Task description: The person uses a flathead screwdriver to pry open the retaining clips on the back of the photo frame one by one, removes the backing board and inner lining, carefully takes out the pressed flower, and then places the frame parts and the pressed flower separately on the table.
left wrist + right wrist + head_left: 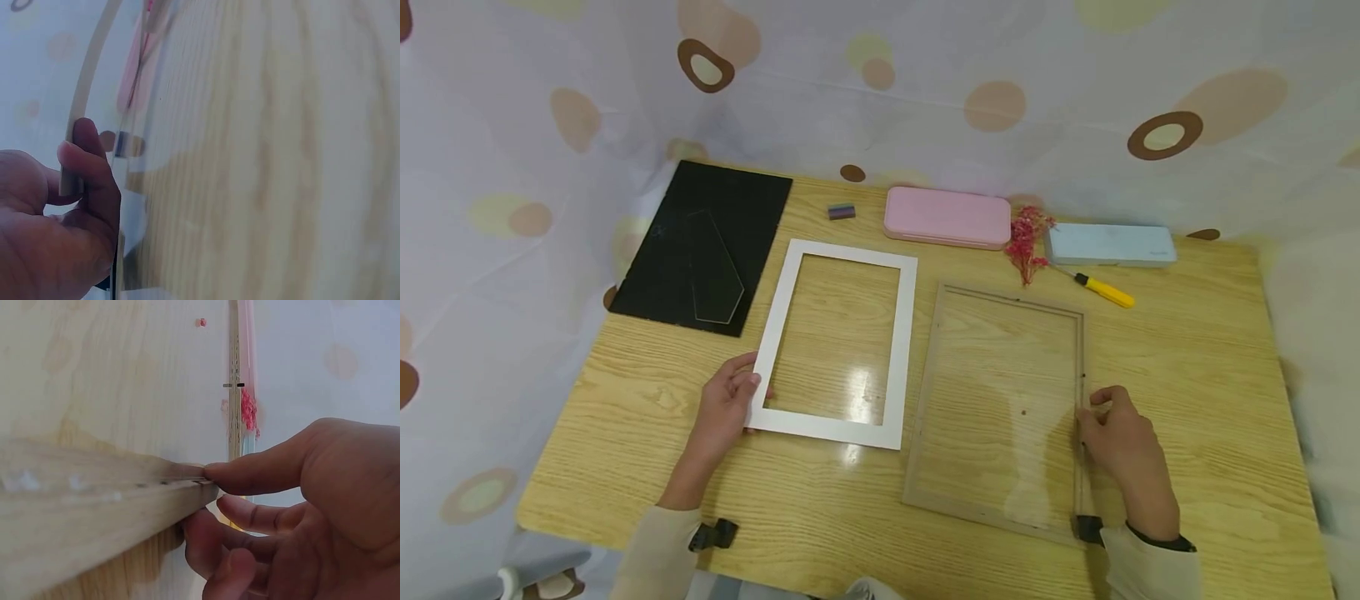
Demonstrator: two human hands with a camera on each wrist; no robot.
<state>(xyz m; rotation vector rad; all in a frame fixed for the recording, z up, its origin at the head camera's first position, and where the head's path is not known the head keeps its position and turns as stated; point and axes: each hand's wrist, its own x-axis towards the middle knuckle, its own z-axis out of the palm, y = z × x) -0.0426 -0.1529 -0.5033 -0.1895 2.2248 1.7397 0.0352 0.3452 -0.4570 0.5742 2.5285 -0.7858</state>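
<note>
In the head view my left hand (726, 406) pinches the lower left corner of a white picture mat (832, 427), thumb on top and fingers behind. The left wrist view shows the mat's pale edge (87, 75) between thumb and fingers. To its right a light wooden picture frame (925, 417), with a clear pane (985, 392) in it, lies with its inner side up. My right hand (1123, 437) grips the frame's right side. Up close, the right thumb (256, 470) lies on the wooden rail (106, 512), with curled fingers at its outer side.
A black backing board (647, 258) with a folded stand lies at the far left. Along the back are a small dark block (842, 212), a pink case (947, 217), red dried flowers (1028, 237), a light blue case (1108, 244) and a yellow-handled screwdriver (1108, 291).
</note>
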